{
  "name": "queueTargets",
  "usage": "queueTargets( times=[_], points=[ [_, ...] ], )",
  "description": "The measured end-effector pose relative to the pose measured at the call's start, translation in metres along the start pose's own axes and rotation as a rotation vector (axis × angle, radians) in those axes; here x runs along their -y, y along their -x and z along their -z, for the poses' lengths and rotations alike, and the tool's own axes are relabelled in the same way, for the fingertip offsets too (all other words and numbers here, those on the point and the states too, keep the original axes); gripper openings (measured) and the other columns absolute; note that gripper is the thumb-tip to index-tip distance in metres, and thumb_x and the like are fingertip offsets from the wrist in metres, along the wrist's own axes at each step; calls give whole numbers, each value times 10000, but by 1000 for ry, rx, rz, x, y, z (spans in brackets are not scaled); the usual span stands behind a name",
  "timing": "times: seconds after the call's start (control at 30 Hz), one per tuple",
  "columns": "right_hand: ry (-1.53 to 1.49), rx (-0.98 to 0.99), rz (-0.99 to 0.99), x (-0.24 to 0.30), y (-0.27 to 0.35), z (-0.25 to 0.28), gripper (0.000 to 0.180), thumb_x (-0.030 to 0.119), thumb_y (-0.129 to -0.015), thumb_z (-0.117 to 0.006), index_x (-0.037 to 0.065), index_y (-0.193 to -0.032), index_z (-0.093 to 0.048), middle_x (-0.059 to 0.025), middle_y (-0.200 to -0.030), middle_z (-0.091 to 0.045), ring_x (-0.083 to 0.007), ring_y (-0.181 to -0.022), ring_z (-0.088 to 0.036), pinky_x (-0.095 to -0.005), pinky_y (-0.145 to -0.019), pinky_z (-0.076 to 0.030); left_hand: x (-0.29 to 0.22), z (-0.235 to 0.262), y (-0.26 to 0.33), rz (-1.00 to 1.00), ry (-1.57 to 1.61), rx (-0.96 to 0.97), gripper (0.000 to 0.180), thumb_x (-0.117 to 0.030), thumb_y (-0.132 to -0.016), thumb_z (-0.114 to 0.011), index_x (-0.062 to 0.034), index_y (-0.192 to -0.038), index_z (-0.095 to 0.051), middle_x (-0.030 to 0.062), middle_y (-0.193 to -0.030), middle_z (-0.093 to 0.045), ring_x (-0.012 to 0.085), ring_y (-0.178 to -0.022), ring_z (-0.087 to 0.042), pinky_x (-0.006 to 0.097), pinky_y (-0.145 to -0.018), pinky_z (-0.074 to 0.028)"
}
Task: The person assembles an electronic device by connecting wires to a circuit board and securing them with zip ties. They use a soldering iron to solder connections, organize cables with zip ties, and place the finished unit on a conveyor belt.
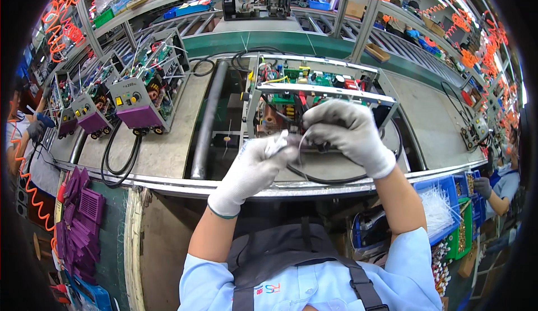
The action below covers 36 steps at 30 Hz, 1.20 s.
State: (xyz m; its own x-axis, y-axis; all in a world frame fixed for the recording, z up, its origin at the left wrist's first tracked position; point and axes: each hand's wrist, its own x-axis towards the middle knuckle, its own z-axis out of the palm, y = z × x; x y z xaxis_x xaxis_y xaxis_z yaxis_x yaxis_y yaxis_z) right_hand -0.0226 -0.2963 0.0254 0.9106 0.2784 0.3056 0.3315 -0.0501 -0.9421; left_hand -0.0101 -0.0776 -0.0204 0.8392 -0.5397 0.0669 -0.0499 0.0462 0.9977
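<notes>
Both my hands wear white gloves and meet in front of an open-framed welding machine (pixel 319 89) with exposed green circuit boards. A thin whitish cable tie (pixel 302 145) curves down from the pinched fingers of my right hand (pixel 350 134). My left hand (pixel 252 162) is closed just left of it, its fingertips close to the strip. Motion smears the spot between the hands, so what the left fingers hold cannot be made out. Red and black wires (pixel 303 99) lie inside the frame behind my right fingers. A black cable (pixel 330 181) loops on the bench below.
Several similar machines with purple-based fronts (pixel 137 106) stand at the left. A metal roller (pixel 210 120) lies beside the work spot. Purple plastic panels (pixel 78 221) are piled at lower left. At right sit a blue bin of white ties (pixel 434 207) and a green bin (pixel 462 235). Co-workers flank both sides.
</notes>
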Motion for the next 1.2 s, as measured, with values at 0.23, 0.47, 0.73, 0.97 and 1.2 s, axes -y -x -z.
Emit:
queueTargets(
  times=[0.23,0.47,0.73,0.97,1.2],
  points=[
    [97,138,40,-9,-45,2,237,-53,-852,-669,-25,-1086,-647,-54,-1021,-678,-103,-926,-627,-263,-814,-525,7,2,-17,26,246,-131,171,-152,-938,-595,12,-956,-640,-30,-603,-546,3,-425,-383,180,-383,-273],
    [774,-14,308,-26,-102,23,257,163,-890,-614,18,-1101,-637,-179,-979,-672,-332,-940,-649,-402,-813,-505,10,2,-43,62,203,-361,153,-180,-945,-578,-37,-932,-630,50,-646,-638,19,-420,-381,185,-395,-279],
    [777,26,-129,-16,-111,23,306,272,-886,-643,-5,-1016,-643,-189,-965,-623,-291,-864,-645,-403,-783,-504,23,-16,-84,-185,285,-451,146,-173,-965,-566,-46,-939,-633,31,-664,-640,27,-456,-450,184,-409,-312],
    [552,77,90,-22,-111,15,93,76,-875,-635,19,-932,-682,-101,-808,-659,-212,-744,-629,-328,-673,-502,26,-15,-85,-195,330,-419,108,-100,-957,-581,-15,-1015,-613,44,-827,-657,76,-667,-590,229,-583,-462],
    [923,-104,604,-27,-70,10,114,50,-783,-687,26,-895,-693,-138,-821,-675,-303,-757,-657,-375,-699,-517,12,-11,-74,-372,255,-398,144,-72,-922,-639,0,-1046,-653,-11,-814,-617,37,-647,-527,206,-565,-426]
  ],
)
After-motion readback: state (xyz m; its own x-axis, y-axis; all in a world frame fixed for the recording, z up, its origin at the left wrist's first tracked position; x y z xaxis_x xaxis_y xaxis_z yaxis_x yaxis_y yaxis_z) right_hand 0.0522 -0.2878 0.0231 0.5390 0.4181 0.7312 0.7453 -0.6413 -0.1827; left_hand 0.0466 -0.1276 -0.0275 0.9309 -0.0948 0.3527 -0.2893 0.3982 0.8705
